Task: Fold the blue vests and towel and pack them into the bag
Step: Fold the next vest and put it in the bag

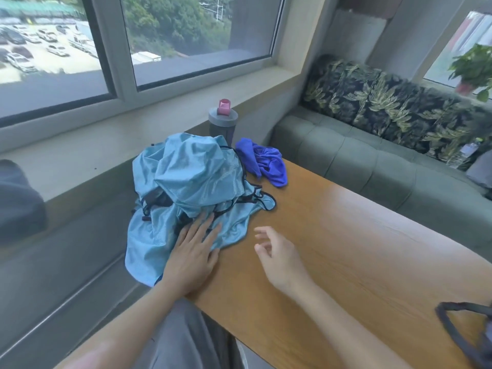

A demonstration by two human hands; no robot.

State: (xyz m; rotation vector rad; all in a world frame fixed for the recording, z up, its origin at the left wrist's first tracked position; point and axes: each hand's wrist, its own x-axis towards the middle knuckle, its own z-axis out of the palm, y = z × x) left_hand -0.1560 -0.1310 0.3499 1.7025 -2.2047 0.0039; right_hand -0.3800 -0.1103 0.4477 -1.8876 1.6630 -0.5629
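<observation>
The light blue vests [191, 187] lie heaped at the desk's [346, 249] far left edge, the crumpled towel [266, 161] just beyond. The bag [468, 336] at the near right edge shows nothing inside. The left hand [191, 254] presses flat, fingers spread, on the vests; the right hand [277, 251] hovers loosely spread, empty.

The wooden table [346, 249] bears crumpled vests [191, 190], towel [266, 161], bottle [222, 123], bag [468, 331].

Bare wooden table [359, 249] surface is open from the centre toward 3 and 5 o'clock. Obstructions: the crumpled vest pile [191, 190] at 10 o'clock, the blue towel [266, 163] at 12 o'clock just beside it, a bottle [222, 123] behind both, and the dark bag [468, 334] at 4 o'clock.
</observation>
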